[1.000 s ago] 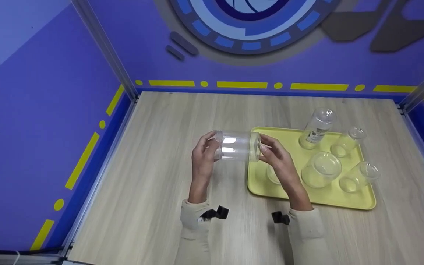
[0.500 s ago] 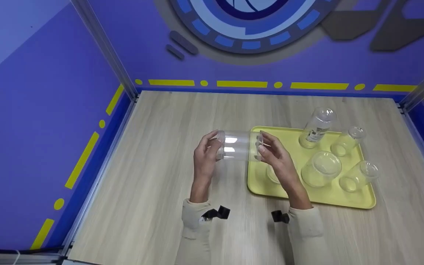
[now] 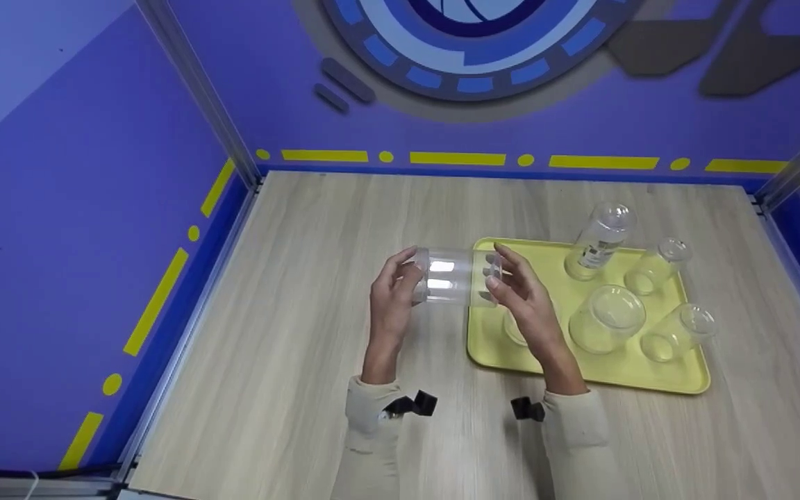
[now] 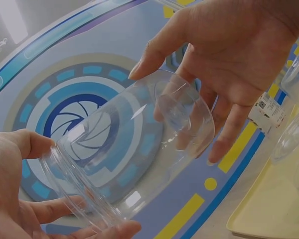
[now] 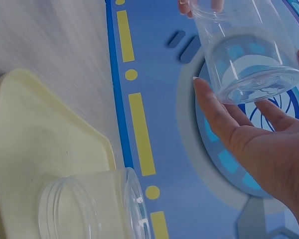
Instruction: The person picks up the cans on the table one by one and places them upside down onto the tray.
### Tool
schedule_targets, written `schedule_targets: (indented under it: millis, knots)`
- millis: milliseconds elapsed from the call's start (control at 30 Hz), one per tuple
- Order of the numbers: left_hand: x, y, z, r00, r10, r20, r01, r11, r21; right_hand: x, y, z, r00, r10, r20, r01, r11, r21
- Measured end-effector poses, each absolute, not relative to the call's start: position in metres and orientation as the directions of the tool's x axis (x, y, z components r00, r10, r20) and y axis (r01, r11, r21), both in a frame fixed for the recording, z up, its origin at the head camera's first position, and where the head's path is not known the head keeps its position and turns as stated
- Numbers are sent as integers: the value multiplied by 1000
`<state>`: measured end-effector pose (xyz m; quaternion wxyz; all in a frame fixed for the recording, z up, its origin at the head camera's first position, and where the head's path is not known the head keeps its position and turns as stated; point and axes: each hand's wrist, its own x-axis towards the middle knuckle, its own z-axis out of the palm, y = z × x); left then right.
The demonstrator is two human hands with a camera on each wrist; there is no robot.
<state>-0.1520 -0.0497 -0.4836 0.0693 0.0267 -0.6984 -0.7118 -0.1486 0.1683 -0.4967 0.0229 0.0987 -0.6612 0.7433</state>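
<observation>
A clear jar (image 3: pixel 449 285) is held on its side above the table, left of the yellow tray (image 3: pixel 490 357). My left hand (image 3: pixel 391 298) grips its ridged neck; the left wrist view shows the thumb and fingers around the jar (image 4: pixel 134 149) at that end. My right hand (image 3: pixel 530 302) is around the flat base, thumb on one side and fingers on the other. In the right wrist view the fingers of the right hand (image 5: pixel 259 144) spread about the base of the jar (image 5: pixel 249 64).
On the tray stand a labelled clear bottle (image 3: pixel 596 243), a wide clear jar (image 3: pixel 606 321) and two smaller ones, a back one (image 3: pixel 655 269) and a front one (image 3: pixel 676 335). Another clear container (image 3: pixel 513 330) is partly hidden by the right hand. Blue-purple walls (image 3: pixel 344 132) enclose the table.
The jar and my left hand have shifted slightly right. The jar's base now sits deeper between my right thumb and fingers. The things on the tray have not moved.
</observation>
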Motion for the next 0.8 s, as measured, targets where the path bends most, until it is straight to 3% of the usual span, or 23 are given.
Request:
schedule_targets:
  millis: [800]
  knots:
    - [-151,-50,-485,-993,-95,69,74,-46,996,-145,167,-500,-973,-38,226,-221,-113,-969]
